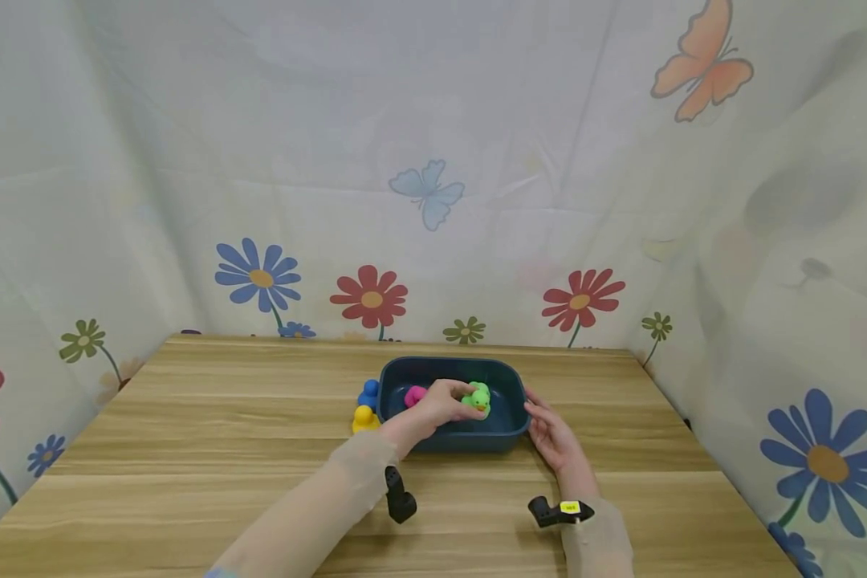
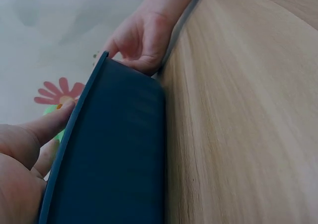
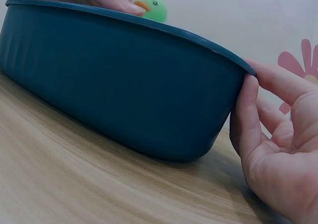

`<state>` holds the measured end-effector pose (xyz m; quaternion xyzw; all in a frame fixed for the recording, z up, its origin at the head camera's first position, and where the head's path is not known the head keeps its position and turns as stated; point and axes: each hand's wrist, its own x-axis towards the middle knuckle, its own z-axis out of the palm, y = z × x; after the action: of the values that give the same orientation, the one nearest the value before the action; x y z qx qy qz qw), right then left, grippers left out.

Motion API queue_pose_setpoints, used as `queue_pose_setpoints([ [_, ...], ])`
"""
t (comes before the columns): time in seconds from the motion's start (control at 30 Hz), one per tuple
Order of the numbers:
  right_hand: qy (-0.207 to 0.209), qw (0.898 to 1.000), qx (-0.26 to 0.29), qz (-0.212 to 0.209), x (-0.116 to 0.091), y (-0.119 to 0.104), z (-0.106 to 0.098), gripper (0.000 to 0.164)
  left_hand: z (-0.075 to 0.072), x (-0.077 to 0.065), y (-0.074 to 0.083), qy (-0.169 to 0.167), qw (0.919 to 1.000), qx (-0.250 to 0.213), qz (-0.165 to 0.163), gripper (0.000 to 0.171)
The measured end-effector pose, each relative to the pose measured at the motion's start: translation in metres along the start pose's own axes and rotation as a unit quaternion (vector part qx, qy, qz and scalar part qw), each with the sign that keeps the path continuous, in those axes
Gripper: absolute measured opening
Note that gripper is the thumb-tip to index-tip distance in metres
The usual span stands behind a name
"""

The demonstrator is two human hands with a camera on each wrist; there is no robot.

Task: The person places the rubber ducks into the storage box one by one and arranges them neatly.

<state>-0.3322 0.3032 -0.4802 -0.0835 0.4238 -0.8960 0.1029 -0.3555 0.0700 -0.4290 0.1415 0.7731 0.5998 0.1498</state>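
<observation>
Lower centre, the left hand's (image 1: pixel 442 404) fingers pinch a green rubber duck (image 1: pixel 481 399) above the sideways-long dark-blue tub (image 1: pixel 477 442); the right hand's (image 1: pixel 556 440) fingers, loosely extended, touch its right end.

Table (image 1: pixel 260 482), bin (image 1: pixel 470 443), yellow duck (image 1: pixel 364 418), blue duck (image 1: pixel 368 394)

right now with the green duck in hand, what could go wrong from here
The green duck might slip, since the left hand holds it in a pinch. If the right hand, touching the right end of the basin, pushes, the basin could bump the yellow duck and blue duck close by its left end.
</observation>
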Motion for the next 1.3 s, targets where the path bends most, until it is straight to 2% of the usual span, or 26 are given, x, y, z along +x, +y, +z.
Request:
queue_pose_setpoints([
  [0.3,-0.02,1.0,-0.009,-0.002,-0.001,-0.001,-0.001,0.042,0.014,0.005,0.007,0.0,0.9971,0.076,0.001,0.049],
  [0.53,0.006,1.0,-0.003,0.006,0.0,-0.001,0.001,0.043,0.021,0.005,0.013,-0.007,0.9912,0.132,0.0,0.036],
  [0.83,0.0,1.0,-0.002,0.002,0.002,0.0,-0.002,0.042,0.027,0.009,0.007,0.012,0.9819,0.189,0.0,0.029],
  [0.97,0.006,1.0,0.003,0.004,0.003,0.002,-0.004,0.043,0.03,0.01,0.004,0.028,0.972,0.233,0.013,0.025],
  [1.2,-0.001,1.0,0.005,0.001,0.0,0.001,-0.001,0.045,0.036,0.016,0.001,0.044,0.9426,0.33,0.029,0.017],
  [1.3,0.001,1.0,0.001,0.002,-0.002,0.0,-0.001,0.044,0.037,0.017,0.0,0.044,0.9343,0.352,0.031,0.014],
])
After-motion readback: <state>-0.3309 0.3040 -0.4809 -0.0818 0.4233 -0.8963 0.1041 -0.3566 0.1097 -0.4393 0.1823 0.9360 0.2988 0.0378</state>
